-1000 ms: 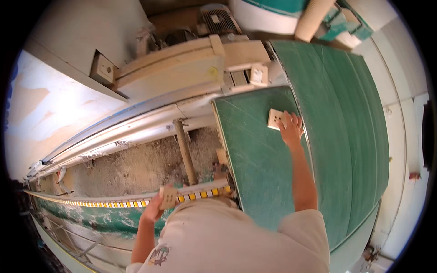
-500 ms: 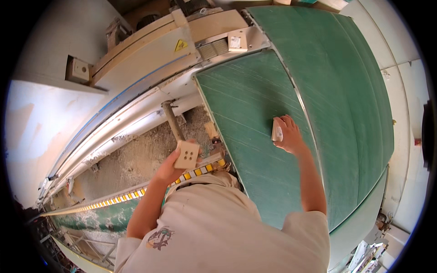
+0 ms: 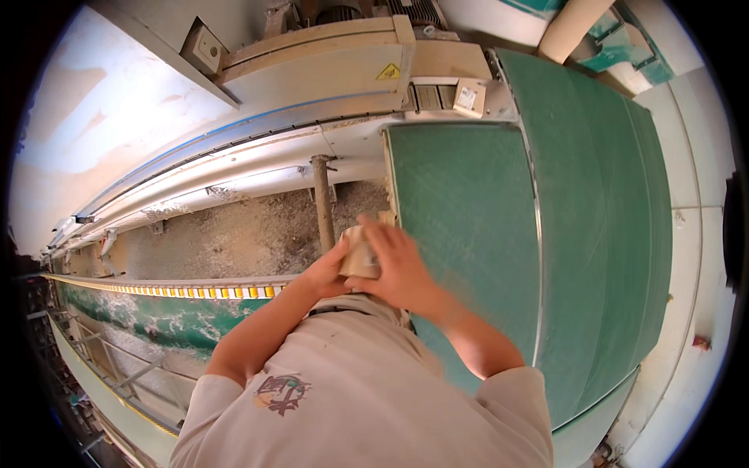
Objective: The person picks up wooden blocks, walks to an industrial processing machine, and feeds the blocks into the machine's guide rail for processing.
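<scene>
In front of my waist, my two hands meet around a pale wooden block (image 3: 357, 251). My left hand (image 3: 326, 271) is closed on its left side, thumb along the edge. Over its right side lies my right hand (image 3: 394, 267), fingers wrapped round and slightly smeared by motion. A whitish patch shows beside the right fingers. Whether one block or two are between the hands I cannot tell, as the fingers cover much of that spot. Another pale block with a white label (image 3: 470, 99) rests on the machine's ledge beyond the green table.
To the right stretches a green-topped table (image 3: 460, 187), with a wider green surface (image 3: 601, 234) past a metal strip. A machine housing (image 3: 312, 78) with a yellow warning sign stands behind. At left, a yellow-and-white striped rail (image 3: 211, 292) borders a dusty trough (image 3: 211, 242) with an upright post (image 3: 322, 203).
My right hand has come from the green table, where it held a labelled block, to my left hand and its block with holes. The view has turned somewhat.
</scene>
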The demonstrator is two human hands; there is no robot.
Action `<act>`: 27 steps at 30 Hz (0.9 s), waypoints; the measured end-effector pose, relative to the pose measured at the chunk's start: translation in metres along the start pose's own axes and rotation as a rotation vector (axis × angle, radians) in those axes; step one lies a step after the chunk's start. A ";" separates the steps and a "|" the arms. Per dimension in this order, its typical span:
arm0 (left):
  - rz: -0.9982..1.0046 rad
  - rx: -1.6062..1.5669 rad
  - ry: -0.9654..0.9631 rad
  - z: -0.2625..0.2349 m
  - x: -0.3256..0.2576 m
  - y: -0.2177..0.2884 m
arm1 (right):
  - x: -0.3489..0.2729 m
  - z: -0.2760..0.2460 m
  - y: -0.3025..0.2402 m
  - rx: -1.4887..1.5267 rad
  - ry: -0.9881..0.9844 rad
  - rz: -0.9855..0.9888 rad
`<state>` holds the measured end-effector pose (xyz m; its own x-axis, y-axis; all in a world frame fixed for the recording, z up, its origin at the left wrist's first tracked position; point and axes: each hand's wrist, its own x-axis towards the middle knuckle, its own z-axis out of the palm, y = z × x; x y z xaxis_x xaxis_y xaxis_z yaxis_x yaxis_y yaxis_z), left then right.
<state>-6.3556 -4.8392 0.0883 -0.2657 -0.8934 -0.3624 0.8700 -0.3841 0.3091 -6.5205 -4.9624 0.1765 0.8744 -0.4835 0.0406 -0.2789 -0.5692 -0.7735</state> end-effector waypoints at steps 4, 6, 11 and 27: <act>0.152 -0.046 0.046 -0.004 -0.031 0.004 | 0.047 -0.044 0.034 0.307 -0.381 -0.142; 0.243 -0.043 0.005 -0.013 -0.050 0.004 | 0.109 -0.081 0.079 0.322 -0.285 0.221; 0.343 -0.058 -0.030 -0.018 -0.080 0.002 | 0.220 -0.134 0.293 -0.641 0.686 0.487; 0.600 -0.085 0.232 -0.027 -0.134 0.036 | 0.062 0.072 -0.065 0.378 0.185 -0.102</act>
<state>-6.2776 -4.7269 0.1237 0.3652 -0.8696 -0.3323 0.8718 0.1943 0.4497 -6.4192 -4.9077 0.1835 0.7942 -0.5681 0.2155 0.0008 -0.3537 -0.9354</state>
